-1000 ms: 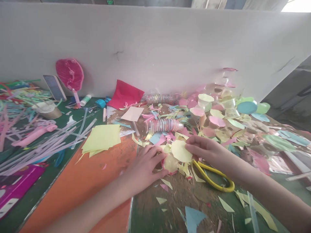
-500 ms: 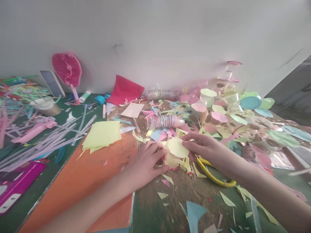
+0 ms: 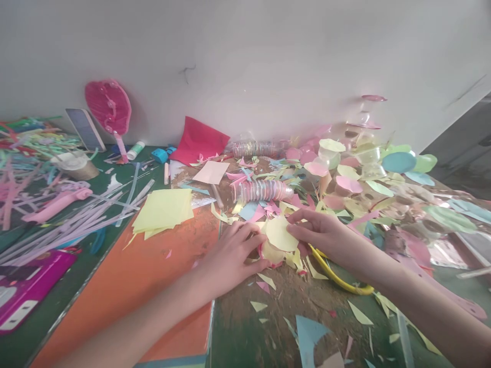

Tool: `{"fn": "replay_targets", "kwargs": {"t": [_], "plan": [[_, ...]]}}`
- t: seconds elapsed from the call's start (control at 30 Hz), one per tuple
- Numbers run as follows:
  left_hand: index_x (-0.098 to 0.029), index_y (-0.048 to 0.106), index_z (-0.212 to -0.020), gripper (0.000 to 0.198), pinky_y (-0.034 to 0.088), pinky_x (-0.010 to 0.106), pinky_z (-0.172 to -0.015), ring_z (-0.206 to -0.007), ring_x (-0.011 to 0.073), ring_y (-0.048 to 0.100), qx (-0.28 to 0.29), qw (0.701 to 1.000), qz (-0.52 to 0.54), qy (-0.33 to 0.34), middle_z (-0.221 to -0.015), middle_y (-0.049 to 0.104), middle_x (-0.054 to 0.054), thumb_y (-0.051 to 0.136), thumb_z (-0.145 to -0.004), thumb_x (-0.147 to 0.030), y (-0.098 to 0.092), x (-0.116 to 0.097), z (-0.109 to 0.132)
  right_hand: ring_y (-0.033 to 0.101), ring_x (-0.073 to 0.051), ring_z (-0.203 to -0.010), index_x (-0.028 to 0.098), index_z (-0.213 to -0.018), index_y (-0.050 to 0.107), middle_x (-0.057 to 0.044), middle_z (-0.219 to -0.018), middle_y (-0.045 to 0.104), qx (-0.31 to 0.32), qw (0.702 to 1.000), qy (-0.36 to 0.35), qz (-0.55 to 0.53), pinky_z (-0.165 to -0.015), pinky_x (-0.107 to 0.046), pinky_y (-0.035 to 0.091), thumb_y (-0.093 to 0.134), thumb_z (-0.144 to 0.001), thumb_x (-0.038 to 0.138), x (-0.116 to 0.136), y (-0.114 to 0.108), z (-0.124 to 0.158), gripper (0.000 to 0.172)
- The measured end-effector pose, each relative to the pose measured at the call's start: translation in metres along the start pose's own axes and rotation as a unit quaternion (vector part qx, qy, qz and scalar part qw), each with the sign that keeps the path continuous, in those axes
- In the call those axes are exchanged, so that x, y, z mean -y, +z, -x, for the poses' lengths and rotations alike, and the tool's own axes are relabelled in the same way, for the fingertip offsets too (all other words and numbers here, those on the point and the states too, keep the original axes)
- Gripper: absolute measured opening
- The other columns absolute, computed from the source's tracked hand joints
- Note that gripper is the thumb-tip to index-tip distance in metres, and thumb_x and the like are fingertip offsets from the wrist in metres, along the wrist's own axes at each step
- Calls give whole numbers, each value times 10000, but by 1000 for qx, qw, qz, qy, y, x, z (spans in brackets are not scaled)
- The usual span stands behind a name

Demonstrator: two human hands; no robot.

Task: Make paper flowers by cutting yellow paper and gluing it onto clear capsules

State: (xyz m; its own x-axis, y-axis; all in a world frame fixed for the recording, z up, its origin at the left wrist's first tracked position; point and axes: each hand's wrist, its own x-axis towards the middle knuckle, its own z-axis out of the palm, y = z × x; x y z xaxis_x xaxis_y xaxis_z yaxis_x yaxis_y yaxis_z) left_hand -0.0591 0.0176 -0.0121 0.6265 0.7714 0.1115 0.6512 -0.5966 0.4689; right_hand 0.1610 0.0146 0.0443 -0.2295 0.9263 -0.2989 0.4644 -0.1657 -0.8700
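In the middle of the table, my right hand (image 3: 324, 234) pinches the edge of a pale yellow paper disc (image 3: 282, 233) between thumb and fingers. The disc lies over the top of a small clear plastic cup (image 3: 271, 253) with a pinkish-red rim at its lower end. My left hand (image 3: 236, 251) curls around the cup's left side, thumb in front and fingers behind. The disc and my fingers cover much of the cup. Close under my right hand, a yellow ring-shaped handle (image 3: 341, 281) lies on the table.
Yellow paper squares (image 3: 164, 212) lie on an orange sheet (image 3: 164, 291) at left. Behind my hands is a row of nested plastic cups (image 3: 263, 190). Paper discs and cups are heaped at right. A pink hand fan (image 3: 109, 107) leans on the wall, near a phone (image 3: 85, 130). Paper scraps (image 3: 310, 335) lie in front.
The whole view has shifted slightly. Both hands keep nearly the same pose on the cup and the paper disc, with no clear movement of either thing.
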Motion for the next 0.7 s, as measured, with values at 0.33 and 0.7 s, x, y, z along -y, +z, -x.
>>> {"fn": "replay_targets", "kwargs": {"t": [0.33,0.7], "plan": [[-262,642,-1055,206,426,438,-986,-1168,270,406,-3,1000,4,-3,-1222,551,41,576,-916,-399,0,-1,-1,426,-110,-455,229,-984,589,53,-555,543,-25,998,10,61,-429,-233,281,544,-869,493,0,0,-2,292],[-225,608,-916,167,450,393,-934,-1102,240,442,-19,1000,-3,7,-1091,554,24,611,-893,-390,4,3,1,539,-297,-1201,358,-1242,613,-70,-1272,594,-104,899,-249,346,-934,-445,488,455,-963,500,-4,6,13,351]]}}
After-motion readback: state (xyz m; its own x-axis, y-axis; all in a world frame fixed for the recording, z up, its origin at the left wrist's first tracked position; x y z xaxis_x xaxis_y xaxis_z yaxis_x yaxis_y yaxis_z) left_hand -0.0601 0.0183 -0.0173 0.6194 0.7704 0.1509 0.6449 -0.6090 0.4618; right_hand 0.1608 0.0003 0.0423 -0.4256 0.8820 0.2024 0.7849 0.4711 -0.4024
